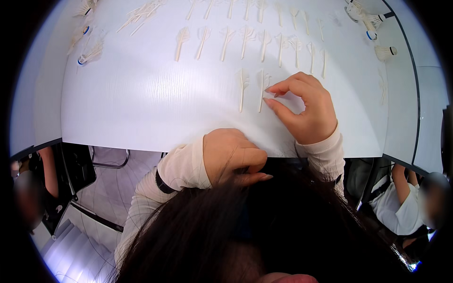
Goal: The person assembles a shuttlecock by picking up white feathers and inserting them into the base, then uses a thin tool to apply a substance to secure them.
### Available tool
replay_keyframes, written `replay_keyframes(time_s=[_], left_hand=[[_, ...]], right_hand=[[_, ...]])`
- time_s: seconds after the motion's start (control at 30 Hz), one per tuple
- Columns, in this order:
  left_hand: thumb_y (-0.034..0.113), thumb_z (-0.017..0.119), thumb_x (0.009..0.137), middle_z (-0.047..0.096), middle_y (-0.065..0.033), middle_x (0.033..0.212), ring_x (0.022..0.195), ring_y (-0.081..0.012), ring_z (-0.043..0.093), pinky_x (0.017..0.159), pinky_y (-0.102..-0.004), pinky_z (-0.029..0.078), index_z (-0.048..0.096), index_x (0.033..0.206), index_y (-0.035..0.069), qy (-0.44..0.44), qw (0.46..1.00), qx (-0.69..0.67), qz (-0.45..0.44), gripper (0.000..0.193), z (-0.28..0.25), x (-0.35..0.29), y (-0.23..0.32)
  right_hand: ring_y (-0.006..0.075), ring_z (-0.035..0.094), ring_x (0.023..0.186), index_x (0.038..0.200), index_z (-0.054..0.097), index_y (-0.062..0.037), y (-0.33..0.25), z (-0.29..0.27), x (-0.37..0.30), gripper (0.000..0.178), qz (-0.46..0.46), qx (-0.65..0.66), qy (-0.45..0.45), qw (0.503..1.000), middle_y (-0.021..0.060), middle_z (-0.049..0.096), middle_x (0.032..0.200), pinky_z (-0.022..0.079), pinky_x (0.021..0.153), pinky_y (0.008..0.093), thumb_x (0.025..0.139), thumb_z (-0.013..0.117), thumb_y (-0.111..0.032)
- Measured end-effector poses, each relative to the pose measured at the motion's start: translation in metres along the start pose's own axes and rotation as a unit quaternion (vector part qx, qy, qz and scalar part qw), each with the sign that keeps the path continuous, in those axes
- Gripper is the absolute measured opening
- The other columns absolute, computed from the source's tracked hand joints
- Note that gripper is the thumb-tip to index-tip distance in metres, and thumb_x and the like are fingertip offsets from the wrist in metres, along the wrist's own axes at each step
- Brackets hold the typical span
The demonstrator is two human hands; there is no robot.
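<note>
Starting far left, with a ragged shuttlecock (93, 51) on the white table (122, 104), then up top a loose pile of feathers (141, 14), stems crossing. Could easily drag one along while lifting another there. Across now to the near edge: left hand (231, 158), curled inward, well below the rows of feathers (263, 47); cannot tell whether clasping anything. Close by, dark hair (203, 226) (fine strands, easy to miss), and so a chance of sweeping feathers askew by leaning in. On to the nearest row: first feather (242, 92), flat, apart from any fingers. Just beside, second feather (261, 92), also flat, and right at its edge, right hand (311, 106). Thumb and forefinger tips apart, small gap showing; cannot tell whether brushing the feather. Could fray the soft side by pinching hard, or skew the stem by nudging carelessly. Finally, far right, toppled shuttlecock (386, 52), well apart from that hand.
</note>
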State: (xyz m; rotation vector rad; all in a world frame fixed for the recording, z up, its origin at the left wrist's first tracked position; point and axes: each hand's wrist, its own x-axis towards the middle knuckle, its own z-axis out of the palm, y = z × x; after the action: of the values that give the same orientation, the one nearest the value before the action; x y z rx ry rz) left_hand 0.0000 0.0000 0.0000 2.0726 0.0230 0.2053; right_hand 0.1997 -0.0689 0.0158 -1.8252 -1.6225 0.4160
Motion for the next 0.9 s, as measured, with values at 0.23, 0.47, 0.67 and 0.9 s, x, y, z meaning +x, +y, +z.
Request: replay_keyframes(time_s=[0.23,0.47,0.67,0.9], left_hand=[[0.022,0.082,0.077,0.057,-0.0015,0.059,0.055,-0.0248,0.056,0.055,-0.0348,0.044,0.055,0.066,0.014,0.004,1.000,-0.007,0.009,0.030,0.000,0.002,-0.001],[0.025,0.081,0.077,0.056,-0.0010,0.057,0.054,-0.0237,0.056,0.054,-0.0348,0.044,0.054,0.065,0.015,0.012,1.000,0.011,0.011,0.031,0.002,0.002,-0.002],[0.027,0.080,0.078,0.055,-0.0004,0.055,0.053,-0.0220,0.056,0.055,-0.0339,0.045,0.053,0.064,0.015,0.019,0.999,0.017,0.020,0.033,0.003,0.000,-0.004],[0.027,0.075,0.083,0.053,-0.0073,0.059,0.055,-0.0318,0.053,0.050,-0.0415,0.041,0.050,0.068,0.013,0.009,1.000,-0.006,0.019,0.032,0.003,0.003,-0.002]], right_hand=[[0.0241,0.061,0.078,0.087,0.071,-0.0040,0.000,-0.003,-0.001,0.017,-0.012,-0.007,0.009,1.000,0.0081,0.066,0.080,0.048,0.073,0.0309,0.071,0.076,-0.002],[0.0217,0.062,0.080,0.092,0.069,-0.0021,0.006,-0.036,-0.012,0.022,-0.031,-0.055,0.025,0.998,0.0086,0.067,0.085,0.047,0.073,0.0296,0.072,0.077,0.001],[0.0099,0.057,0.083,0.101,0.070,-0.0019,0.062,-0.099,-0.033,0.025,0.146,-0.148,0.104,0.972,0.0054,0.066,0.094,0.043,0.070,0.0236,0.080,0.077,-0.013],[0.0322,0.055,0.120,0.124,0.062,-0.0026,0.180,-0.164,-0.070,0.072,0.374,-0.299,0.119,0.870,0.0187,0.061,0.127,0.045,0.099,0.0382,0.078,0.072,-0.057]])
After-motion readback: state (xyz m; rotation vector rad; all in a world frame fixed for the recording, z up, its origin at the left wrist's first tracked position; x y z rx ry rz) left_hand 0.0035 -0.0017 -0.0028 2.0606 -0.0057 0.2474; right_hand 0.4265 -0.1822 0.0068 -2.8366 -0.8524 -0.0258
